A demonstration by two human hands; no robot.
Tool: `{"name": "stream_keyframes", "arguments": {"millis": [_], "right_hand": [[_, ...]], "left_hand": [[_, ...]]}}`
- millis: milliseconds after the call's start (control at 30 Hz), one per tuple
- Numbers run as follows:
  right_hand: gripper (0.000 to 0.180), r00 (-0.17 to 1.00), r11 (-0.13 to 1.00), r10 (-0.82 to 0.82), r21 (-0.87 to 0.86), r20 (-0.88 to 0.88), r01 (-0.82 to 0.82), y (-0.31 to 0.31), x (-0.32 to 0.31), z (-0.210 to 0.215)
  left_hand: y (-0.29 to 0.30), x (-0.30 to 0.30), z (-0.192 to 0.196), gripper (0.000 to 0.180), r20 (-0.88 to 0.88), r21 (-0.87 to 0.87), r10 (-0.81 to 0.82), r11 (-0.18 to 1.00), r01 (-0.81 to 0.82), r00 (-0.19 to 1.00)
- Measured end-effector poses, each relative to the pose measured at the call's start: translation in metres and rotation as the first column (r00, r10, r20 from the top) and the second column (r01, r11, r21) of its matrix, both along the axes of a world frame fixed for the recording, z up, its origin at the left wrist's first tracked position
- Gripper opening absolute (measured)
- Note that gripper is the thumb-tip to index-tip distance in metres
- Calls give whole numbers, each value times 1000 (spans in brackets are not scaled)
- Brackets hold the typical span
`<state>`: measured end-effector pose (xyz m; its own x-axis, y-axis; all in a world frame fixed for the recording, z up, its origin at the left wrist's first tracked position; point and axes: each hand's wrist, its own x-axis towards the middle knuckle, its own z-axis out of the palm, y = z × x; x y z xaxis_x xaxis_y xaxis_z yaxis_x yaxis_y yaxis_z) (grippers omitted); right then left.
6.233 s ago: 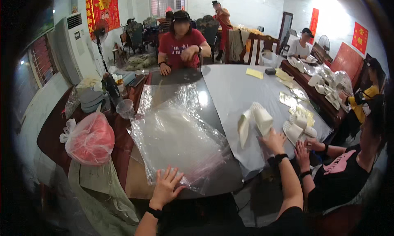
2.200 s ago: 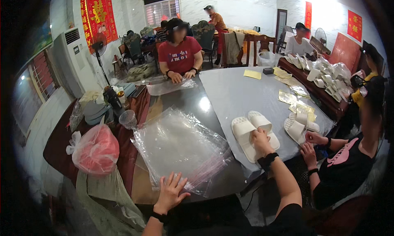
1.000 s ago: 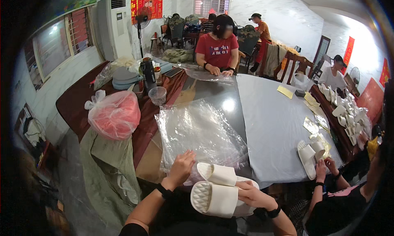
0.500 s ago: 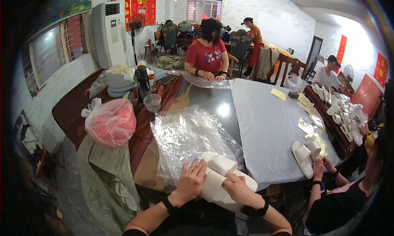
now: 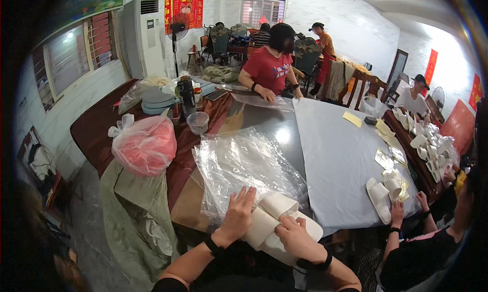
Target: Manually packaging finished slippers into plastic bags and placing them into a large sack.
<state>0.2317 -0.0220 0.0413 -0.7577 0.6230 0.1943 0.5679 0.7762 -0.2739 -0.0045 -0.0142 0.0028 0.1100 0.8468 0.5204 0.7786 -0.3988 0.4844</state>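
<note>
A pair of white slippers (image 5: 280,203) lies at the table's near edge, one partly over the other, right below a stack of clear plastic bags (image 5: 239,162). My left hand (image 5: 235,218) rests against the left slipper's side, fingers stretched out and reaching over the bags' lower edge; its thumb is hidden. With bent fingers my right hand (image 5: 301,239) grips the nearer slipper by its strap. The hand itself covers part of that slipper.
A pink-filled plastic bag (image 5: 145,145), a clear cup (image 5: 198,123) and a dark bottle (image 5: 186,96) stand to the left. Across the table is a person in red (image 5: 269,71). At right a co-worker's hands (image 5: 399,213) are at other white slippers (image 5: 378,198).
The view has shifted slightly, moving the room right. My left fingers have straightened and lifted off the slipper's top. Across the table, the person in red has spread their hands apart.
</note>
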Motion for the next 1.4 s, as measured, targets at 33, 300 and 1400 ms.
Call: {"name": "stream_keyframes", "arguments": {"millis": [33, 300, 1400], "right_hand": [[17, 1000, 1000, 3, 3, 1, -3, 1, 1, 0], [16, 1000, 1000, 2, 18, 27, -3, 1, 0, -8], [9, 997, 999, 6, -44, -75, -9, 12, -2, 0]], "left_hand": [[1, 1, -3, 57, 1, 3, 3, 1000, -3, 1000], [3, 3, -1, 58, -234, 5, 9, 1000, -8, 972], [-7, 1, 23, 31, -202, 114, 152, 985, -130, 968]]}}
